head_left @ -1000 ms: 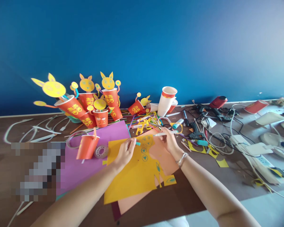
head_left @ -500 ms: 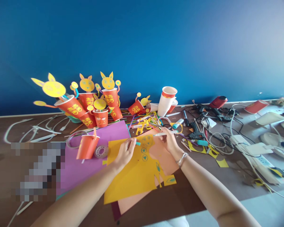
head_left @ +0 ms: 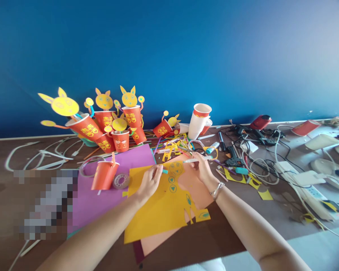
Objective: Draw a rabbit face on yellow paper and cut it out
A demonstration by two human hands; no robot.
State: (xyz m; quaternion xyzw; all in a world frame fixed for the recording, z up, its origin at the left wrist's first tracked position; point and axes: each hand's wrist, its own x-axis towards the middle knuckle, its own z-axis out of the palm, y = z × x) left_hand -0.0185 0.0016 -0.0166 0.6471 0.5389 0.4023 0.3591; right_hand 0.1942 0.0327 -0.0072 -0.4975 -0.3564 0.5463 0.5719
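Note:
My right hand (head_left: 200, 165) is closed on a white marker (head_left: 193, 160), its tip pointing left over the paper. In my left hand (head_left: 151, 180) is a small teal marker cap (head_left: 165, 171), pinched above the yellow sheet (head_left: 149, 214). Drawn in teal on that sheet are a round animal face (head_left: 175, 168), two small circles with hearts below it, and leaf-like ear shapes near the lower right, where the edge is cut away. A peach sheet (head_left: 197, 184) lies under the yellow one, and a purple sheet (head_left: 87, 203) is to the left.
A red paper cup (head_left: 105, 176) with a straw and a tape roll (head_left: 121, 181) lie left. Several red cups with yellow animal heads (head_left: 129, 98) stand by the wall. Stacked cups (head_left: 199, 122) rise behind my right hand; glue guns (head_left: 233, 156), cables and a power strip (head_left: 302, 184) crowd the right.

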